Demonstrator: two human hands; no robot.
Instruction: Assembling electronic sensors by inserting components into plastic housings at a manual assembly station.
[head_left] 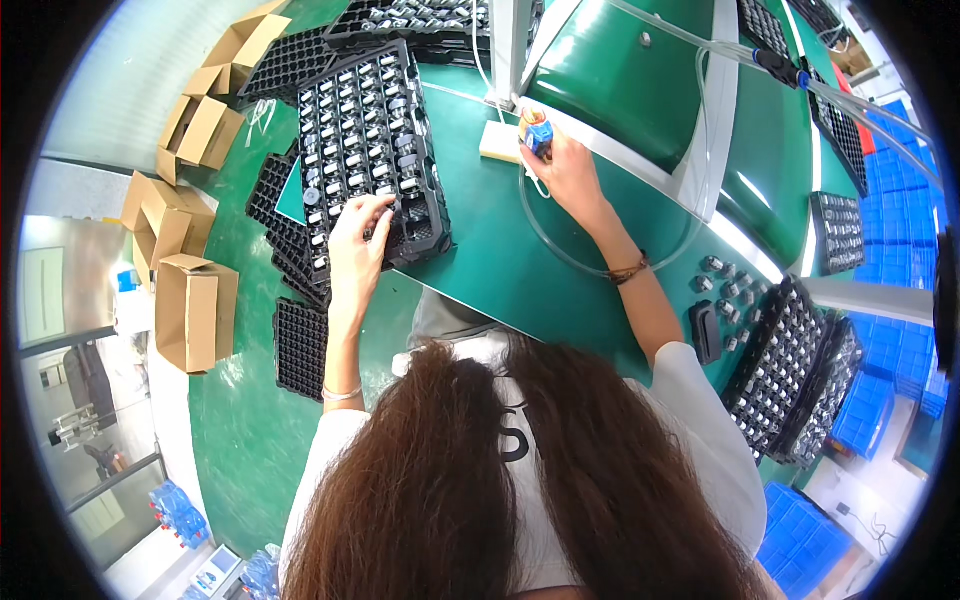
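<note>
My left hand (358, 238) rests over the near part of a black compartment tray (428, 150) filled with rows of small metallic parts. Its fingers are bent together at the tray's cells, and whatever they pinch is hidden. Several cells beside these fingers, toward the tray's near right corner, look dark and without parts. In my right hand (570, 172) is a small blue and orange tool (536, 132), held upright with the fingers wrapped round it. It is just beside a pale yellow block (500, 142) on the green table (500, 260).
A clear hose (545, 237) loops across the table below my right hand. Loose metal parts (735, 290) and a black case (705, 332) lie at right, next to more filled trays (775, 370). Cardboard boxes (195, 310) and stacked black trays (300, 345) stand at left. A white post (508, 50) rises ahead.
</note>
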